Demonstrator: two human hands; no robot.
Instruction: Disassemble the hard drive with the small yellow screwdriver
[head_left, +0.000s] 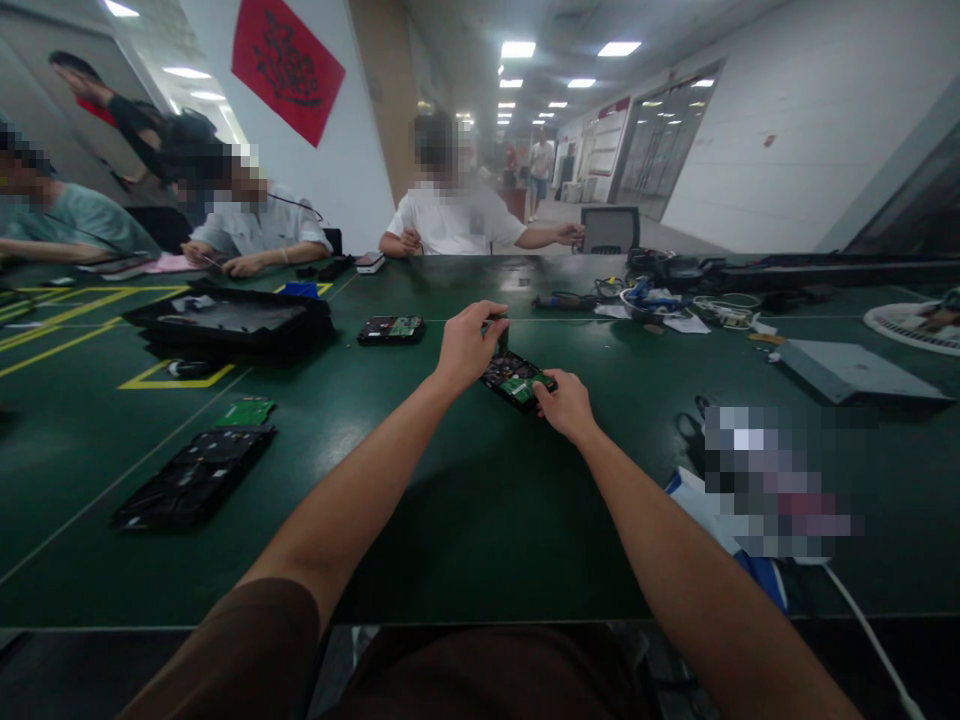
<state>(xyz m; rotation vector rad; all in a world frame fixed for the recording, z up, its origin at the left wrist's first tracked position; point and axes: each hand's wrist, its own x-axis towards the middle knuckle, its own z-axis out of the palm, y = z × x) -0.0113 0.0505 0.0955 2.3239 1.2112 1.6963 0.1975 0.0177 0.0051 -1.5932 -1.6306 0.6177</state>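
A hard drive [516,381] with a green circuit board on its upper side lies on the dark green table [465,500], in front of me at the middle. My left hand [466,345] is closed around a small dark tool held upright over the drive's far end. My right hand [564,402] grips the drive's near right edge with bent fingers.
A second hard drive [391,329] lies further back. At the left are a black tray [229,322], a black casing [196,476] and a loose green board [247,410]. Cables and tools [660,297] lie at the right, beside a grey box [851,370]. Other people sit along the far edge.
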